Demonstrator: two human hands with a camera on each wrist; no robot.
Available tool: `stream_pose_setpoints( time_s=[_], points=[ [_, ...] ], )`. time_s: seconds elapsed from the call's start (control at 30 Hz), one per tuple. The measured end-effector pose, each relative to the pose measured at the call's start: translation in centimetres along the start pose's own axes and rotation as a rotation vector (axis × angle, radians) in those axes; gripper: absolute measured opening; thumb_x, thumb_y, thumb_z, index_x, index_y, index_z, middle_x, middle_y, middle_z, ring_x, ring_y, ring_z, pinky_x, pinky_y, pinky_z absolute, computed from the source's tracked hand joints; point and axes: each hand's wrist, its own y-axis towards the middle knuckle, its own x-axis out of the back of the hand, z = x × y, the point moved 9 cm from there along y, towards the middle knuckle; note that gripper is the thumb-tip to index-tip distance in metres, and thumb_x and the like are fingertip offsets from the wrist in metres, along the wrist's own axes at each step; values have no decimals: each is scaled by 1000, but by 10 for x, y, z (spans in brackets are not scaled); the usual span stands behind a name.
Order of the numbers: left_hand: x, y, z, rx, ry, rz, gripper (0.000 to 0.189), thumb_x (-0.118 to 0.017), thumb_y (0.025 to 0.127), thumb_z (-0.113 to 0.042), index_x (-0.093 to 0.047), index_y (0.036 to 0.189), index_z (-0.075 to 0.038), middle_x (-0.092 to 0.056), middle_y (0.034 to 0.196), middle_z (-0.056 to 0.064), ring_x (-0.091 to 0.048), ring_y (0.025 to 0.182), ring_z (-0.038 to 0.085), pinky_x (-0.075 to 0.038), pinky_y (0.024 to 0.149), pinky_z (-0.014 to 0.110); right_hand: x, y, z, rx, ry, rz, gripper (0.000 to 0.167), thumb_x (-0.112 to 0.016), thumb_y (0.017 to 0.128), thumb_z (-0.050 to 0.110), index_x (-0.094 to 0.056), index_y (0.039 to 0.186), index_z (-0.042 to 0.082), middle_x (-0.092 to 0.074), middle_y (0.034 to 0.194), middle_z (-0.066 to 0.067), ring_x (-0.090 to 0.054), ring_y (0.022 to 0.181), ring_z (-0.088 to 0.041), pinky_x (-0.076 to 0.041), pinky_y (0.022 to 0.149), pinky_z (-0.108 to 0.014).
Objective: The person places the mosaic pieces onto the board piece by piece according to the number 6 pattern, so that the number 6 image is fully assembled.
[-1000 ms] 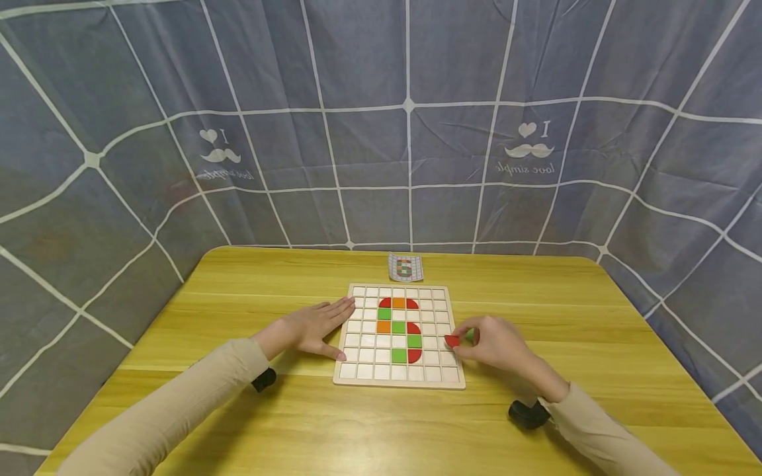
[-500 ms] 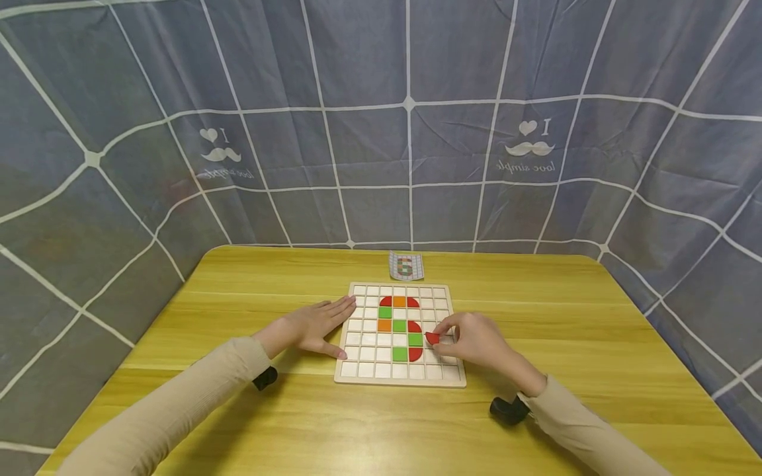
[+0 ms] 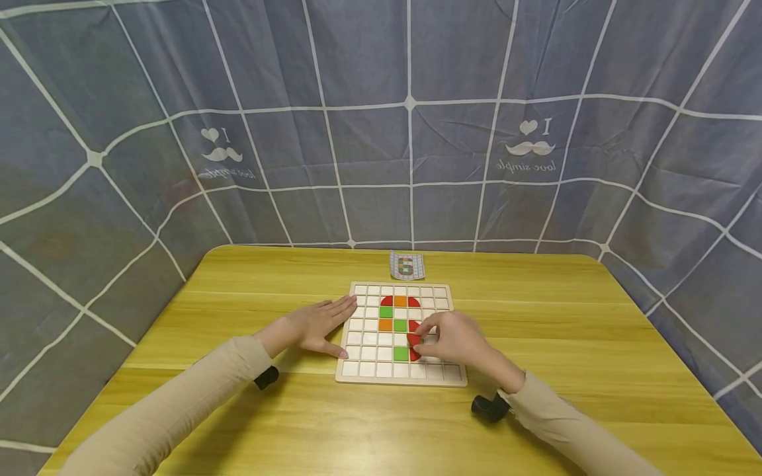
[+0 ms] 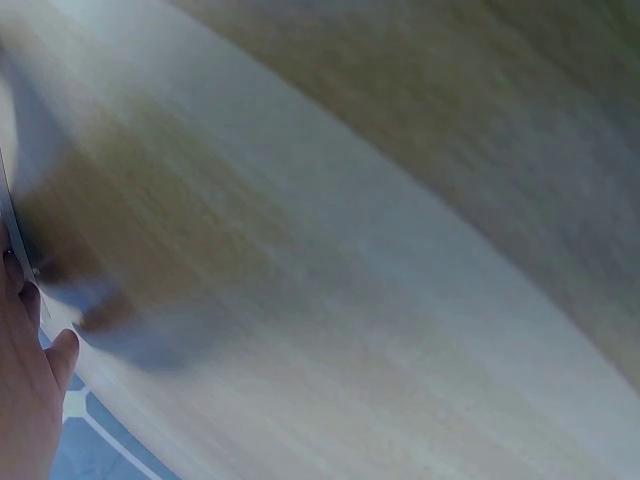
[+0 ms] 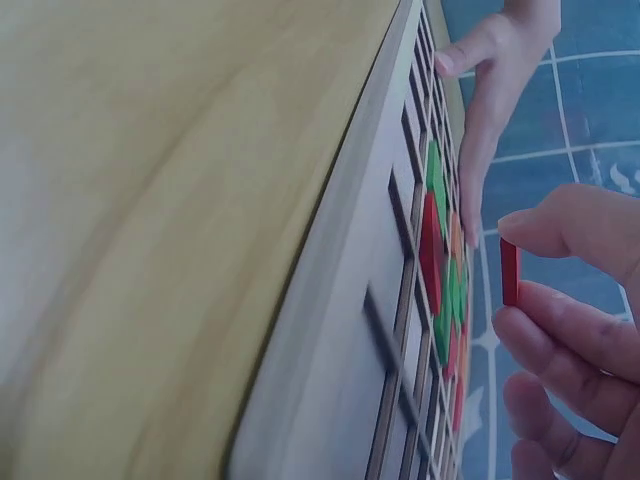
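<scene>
My right hand (image 3: 457,338) pinches a red tile with a rounded side (image 3: 413,339) between thumb and fingers, over the coloured tiles of a wooden grid board (image 3: 401,381). In the right wrist view, the held red tile (image 5: 510,272) shows edge-on, raised off the board. My left hand (image 3: 315,327) lies with straight fingers on the board's left edge, thumb spread toward the near corner. Several tiles sit in the grid, among them an orange square (image 3: 385,324), a green square (image 3: 401,354) and a red rounded tile (image 3: 387,301). The right hand partly hides the tiles beneath it.
A small printed card (image 3: 407,266) with a coloured grid pattern lies behind the board. The wooden table (image 3: 333,430) extends on all sides. A blue-grey curtain (image 3: 369,152) with white lines hangs around its back and sides.
My right hand has moved left with the red tile, from the board's right edge to over the coloured tiles. My left hand has stayed in place.
</scene>
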Motion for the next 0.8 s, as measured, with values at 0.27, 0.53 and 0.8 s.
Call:
stream_pose_setpoints(
  time_s=[0.27, 0.53, 0.8],
  points=[
    [0, 0, 1, 2, 10, 5, 106, -45, 84, -75, -4, 155, -7, 2, 163, 11, -5, 151, 26, -18, 122, 43, -8, 8, 21, 69, -27, 9, 15, -81, 72, 37, -76, 83, 28, -71, 79, 16, -49, 57, 2, -37, 48, -17],
    [0, 0, 1, 5, 7, 3, 106, -45, 84, -75, -5, 155, -7, 1, 163, 10, -5, 151, 26, -19, 122, 43, -23, 15, 33, 86, -12, 48, 17, -81, 73, 37, -77, 84, 25, -69, 75, 15, -53, 63, 0, -40, 50, -18],
    [1, 0, 2, 6, -3, -6, 105, -47, 85, -73, -6, 155, -6, 0, 163, 11, -7, 151, 26, -19, 122, 43, -33, 21, 40, 110, -34, 55, 18, -82, 70, 37, -77, 81, 23, -69, 75, 15, -53, 66, 0, -43, 53, -16]
  ],
)
